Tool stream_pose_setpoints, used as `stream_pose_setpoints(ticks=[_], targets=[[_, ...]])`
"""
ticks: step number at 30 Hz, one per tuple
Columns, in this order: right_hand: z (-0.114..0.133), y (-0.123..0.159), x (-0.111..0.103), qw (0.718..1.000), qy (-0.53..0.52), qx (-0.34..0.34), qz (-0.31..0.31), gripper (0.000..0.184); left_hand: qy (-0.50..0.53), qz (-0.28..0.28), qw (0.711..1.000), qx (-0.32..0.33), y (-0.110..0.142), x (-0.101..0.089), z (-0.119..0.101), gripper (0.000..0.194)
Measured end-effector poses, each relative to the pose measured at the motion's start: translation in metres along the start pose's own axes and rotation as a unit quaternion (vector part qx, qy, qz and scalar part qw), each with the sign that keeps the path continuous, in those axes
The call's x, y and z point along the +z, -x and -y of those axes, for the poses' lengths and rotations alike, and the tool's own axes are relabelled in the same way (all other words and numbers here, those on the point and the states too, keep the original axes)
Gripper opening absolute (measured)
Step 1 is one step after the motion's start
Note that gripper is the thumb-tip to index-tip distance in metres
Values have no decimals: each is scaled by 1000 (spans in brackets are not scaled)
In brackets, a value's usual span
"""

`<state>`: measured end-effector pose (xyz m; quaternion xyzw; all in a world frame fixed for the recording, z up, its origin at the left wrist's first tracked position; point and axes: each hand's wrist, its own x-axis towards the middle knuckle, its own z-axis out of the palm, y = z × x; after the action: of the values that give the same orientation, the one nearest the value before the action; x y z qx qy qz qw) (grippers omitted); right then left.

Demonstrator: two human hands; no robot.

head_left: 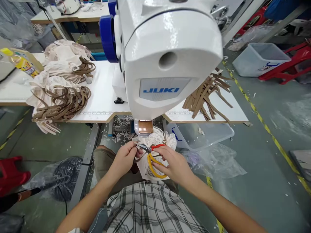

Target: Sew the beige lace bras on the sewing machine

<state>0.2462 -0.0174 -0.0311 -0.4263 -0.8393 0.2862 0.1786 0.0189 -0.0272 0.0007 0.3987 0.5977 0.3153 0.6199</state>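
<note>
My right hand [176,163] grips scissors [148,149] with one red and one yellow handle, its fingers through and around the handles. The blades point left, to the fingertips of my left hand [124,158]. That hand is closed in a pinch on a narrow brown strap [143,156]; whether the blades touch the strap I cannot tell. Cream lace fabric [157,139] hangs below the sewing machine's small arm and lies under both hands, over my lap. The white sewing machine [167,58] stands just beyond, and its head hides the needle area.
Cream pieces with brown straps [62,100] lie piled on the table's left side, near a yellow bottle [24,61]. Loose brown strips [206,94] hang over the right edge. A clear bin [204,134] sits below, and another bin [261,58] stands far right.
</note>
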Motion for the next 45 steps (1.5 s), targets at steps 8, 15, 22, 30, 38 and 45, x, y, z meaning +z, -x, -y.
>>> stream_pose_setpoints(ticks=[8, 15, 22, 30, 38, 45], targets=[[-6, 18, 0, 995, -91, 46, -20, 40, 21, -20, 999, 36, -7, -7, 6, 31], [4, 4, 9, 991, -119, 55, -3, 45, 15, -5, 1000, 21, -9, -7, 3, 31], [-4, -6, 9, 990, -131, 49, 21, 36, -2, -22, 1000, 20, -8, -12, 4, 32], [-16, 14, -6, 993, -88, 84, 13, 29, 16, -63, 996, 59, -9, -15, 6, 27], [-89, -54, -60, 984, 109, 125, -64, 38, -233, -133, 953, 140, -9, -28, 3, 24], [-68, -84, -71, 987, 83, 67, -119, 36, -311, 7, 942, 122, -8, -49, -18, 25]])
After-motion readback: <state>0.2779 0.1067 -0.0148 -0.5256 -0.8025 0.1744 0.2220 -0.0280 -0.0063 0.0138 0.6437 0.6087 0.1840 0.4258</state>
